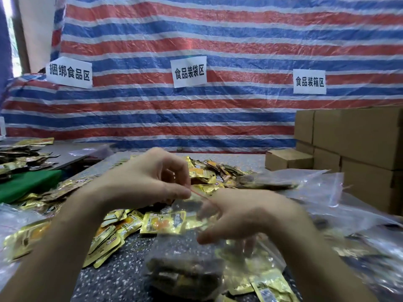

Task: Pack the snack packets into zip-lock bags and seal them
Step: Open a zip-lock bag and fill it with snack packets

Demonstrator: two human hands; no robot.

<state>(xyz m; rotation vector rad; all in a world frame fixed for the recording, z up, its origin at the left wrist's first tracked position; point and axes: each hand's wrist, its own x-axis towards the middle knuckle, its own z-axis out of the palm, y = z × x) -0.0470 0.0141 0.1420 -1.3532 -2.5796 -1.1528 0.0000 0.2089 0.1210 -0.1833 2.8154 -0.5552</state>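
- The zip-lock bag (185, 264), clear and already stuffed with dark packets, hangs at near centre, its mouth up at the hands and its body dropping toward the viewer onto the speckled table (122, 277).
- Its red seal strip (199, 194) runs as a short slanted line between the two hands, so the bag's long axis lies roughly near-to-far while the seal crosses left to right.
- The left hand (150, 179) is pinched shut on the strip's left end, thumb against fingers.
- The right hand (237, 216) sits just right of the mouth, fingers curled around the bag's upper edge (blur hides whether they truly clamp it).
- Both hands are close together, equally near the seal; pressing along it looks like the coming move, in my judgement.
- Loose gold snack packets (163, 222) lie scattered around and beyond.
- More empty plastic bags (322, 192) lie right; cardboard boxes (357, 136) stack at far right.
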